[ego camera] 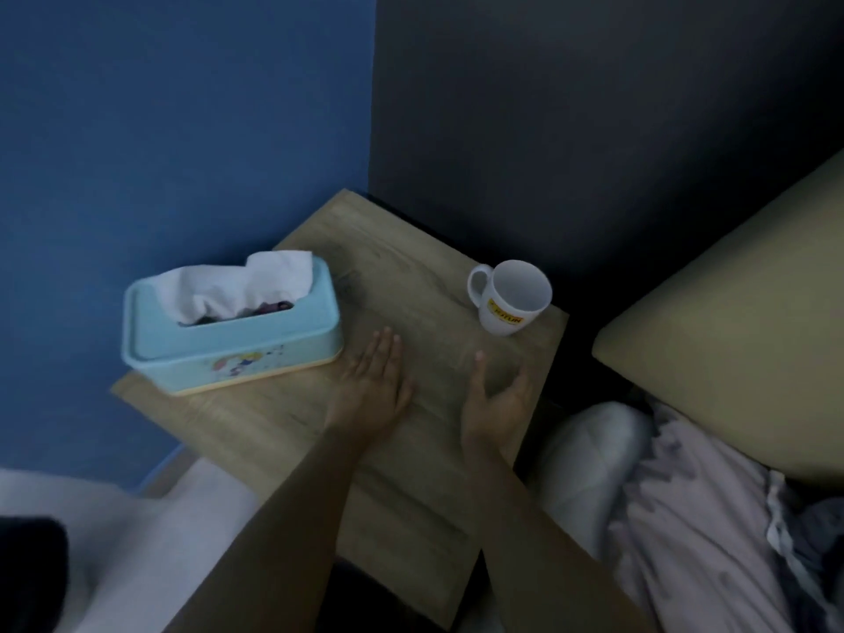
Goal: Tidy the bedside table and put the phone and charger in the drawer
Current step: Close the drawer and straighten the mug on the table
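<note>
The wooden bedside table (411,285) fills the middle of the view. A light blue tissue box (237,340) with white tissue sticking out stands at its left edge. A white mug (511,296) with a yellow label stands upright at the far right corner. My left hand (372,386) lies flat and palm down on the tabletop, just right of the tissue box. My right hand (495,404) hovers near the table's right edge, fingers apart and palm turned inward, holding nothing. No phone, charger or drawer is visible.
A blue wall (182,130) and a dark wall (593,107) meet behind the table. A beige headboard cushion (740,312) and rumpled bedding (694,518) lie to the right. A pale surface (114,541) is at the lower left.
</note>
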